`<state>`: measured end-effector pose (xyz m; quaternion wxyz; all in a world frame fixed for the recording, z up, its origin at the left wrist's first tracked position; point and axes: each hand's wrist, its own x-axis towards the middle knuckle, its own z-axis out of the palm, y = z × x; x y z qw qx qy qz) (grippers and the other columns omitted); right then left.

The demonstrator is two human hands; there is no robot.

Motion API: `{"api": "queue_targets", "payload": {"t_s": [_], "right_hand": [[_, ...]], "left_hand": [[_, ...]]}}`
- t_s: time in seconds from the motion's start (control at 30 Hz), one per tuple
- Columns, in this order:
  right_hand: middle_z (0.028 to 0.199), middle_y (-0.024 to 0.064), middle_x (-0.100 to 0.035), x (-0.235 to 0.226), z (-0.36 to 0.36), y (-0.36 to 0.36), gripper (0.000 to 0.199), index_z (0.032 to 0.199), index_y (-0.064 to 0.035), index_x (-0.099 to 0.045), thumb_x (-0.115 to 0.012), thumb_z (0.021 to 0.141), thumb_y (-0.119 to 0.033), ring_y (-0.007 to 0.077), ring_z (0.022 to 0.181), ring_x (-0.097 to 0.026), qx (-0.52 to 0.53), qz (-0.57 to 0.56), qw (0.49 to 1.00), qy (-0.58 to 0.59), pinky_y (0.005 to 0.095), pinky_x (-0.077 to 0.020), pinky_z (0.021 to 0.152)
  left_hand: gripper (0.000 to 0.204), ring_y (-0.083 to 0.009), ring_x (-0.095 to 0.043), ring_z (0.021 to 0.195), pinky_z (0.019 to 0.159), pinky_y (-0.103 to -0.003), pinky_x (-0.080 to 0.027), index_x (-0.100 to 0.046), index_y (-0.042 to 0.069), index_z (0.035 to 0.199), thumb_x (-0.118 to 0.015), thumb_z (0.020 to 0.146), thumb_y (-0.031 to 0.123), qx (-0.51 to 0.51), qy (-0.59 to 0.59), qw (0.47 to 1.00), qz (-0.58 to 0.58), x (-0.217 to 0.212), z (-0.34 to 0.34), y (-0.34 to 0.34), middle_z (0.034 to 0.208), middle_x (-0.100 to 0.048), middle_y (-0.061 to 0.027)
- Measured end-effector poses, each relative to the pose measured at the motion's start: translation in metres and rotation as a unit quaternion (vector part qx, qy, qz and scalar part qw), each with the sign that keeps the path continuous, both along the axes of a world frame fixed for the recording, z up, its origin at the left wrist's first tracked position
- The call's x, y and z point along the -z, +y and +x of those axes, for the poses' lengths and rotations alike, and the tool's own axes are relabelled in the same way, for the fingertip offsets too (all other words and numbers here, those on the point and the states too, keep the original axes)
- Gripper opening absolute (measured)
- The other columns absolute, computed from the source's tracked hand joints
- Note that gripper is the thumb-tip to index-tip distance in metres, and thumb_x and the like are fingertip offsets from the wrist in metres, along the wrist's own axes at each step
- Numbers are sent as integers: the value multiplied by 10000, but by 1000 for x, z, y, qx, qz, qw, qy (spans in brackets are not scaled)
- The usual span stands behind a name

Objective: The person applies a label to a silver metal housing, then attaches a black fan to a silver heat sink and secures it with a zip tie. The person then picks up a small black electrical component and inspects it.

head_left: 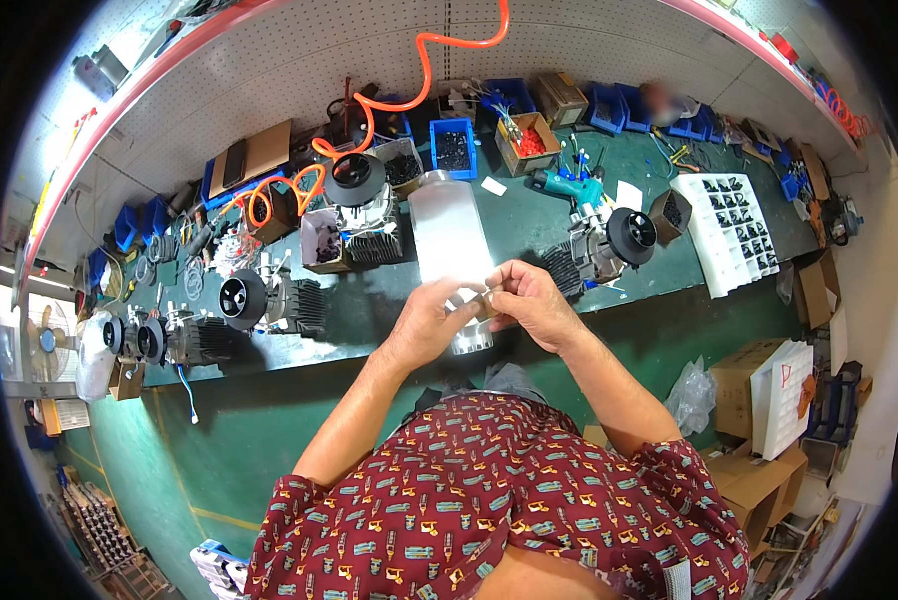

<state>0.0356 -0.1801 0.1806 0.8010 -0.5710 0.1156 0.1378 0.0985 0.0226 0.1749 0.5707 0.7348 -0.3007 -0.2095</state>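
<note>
A smooth silver metal housing lies lengthwise at the bench's front edge, its near end sticking out toward me. Over that near end my left hand and my right hand meet, thumbs and fingers pinched close together. Between the fingertips is a small, pale brownish piece, too small and too covered to name. Right of the housing stands a finned motor unit with a black fan wheel. Behind and left of it is a similar unit with a black fan wheel.
More fan units line the left bench. Blue bins and a box of red parts stand at the back. A teal power driver lies near a white parts tray. An orange coiled hose hangs above. Cardboard boxes are at right.
</note>
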Motion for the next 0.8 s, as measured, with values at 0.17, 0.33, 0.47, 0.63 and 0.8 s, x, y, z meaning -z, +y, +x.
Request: {"api": "queue_targets", "payload": {"t_s": [0.17,0.33,0.47,0.63,0.8], "right_hand": [[911,68,-709,5,8,0,179,1072,4,-663,-685,898,-29,132,746,-685,55,-17,998,39,282,-578,646],[899,61,-675,69,29,-34,142,969,-15,-682,-555,925,-62,171,785,-668,249,29,966,59,353,-578,714],[787,42,-551,76,42,-45,93,814,-82,-587,-536,887,-110,194,694,-573,203,318,919,114,339,-515,624],[672,-20,-469,77,79,-47,201,780,-104,-553,-671,934,-158,76,510,-417,106,251,957,100,227,-340,441],[671,-54,-499,62,111,-31,168,863,-45,-632,-711,946,-169,20,478,-377,75,59,991,95,206,-265,414]], "left_hand": [[102,-104,-622,820,662,-297,-512,-646,39,1025,-705,942,32,38,-297,953,47,-10,14,6,993,-638,-1],[92,-74,-614,798,704,-247,-549,-614,83,1002,-681,1003,144,-280,252,895,-241,16,18,-16,887,-645,10],[92,-81,-621,791,716,-244,-559,-635,85,1043,-692,997,141,-327,374,819,-288,52,33,-28,950,-676,-6],[107,-97,-646,808,764,-253,-592,-634,59,1062,-693,992,113,-359,395,783,-318,59,46,-45,963,-678,-39],[143,-114,-663,839,841,-273,-618,-624,31,1103,-681,997,109,-398,400,761,-322,70,61,-60,1010,-677,-73]]}}
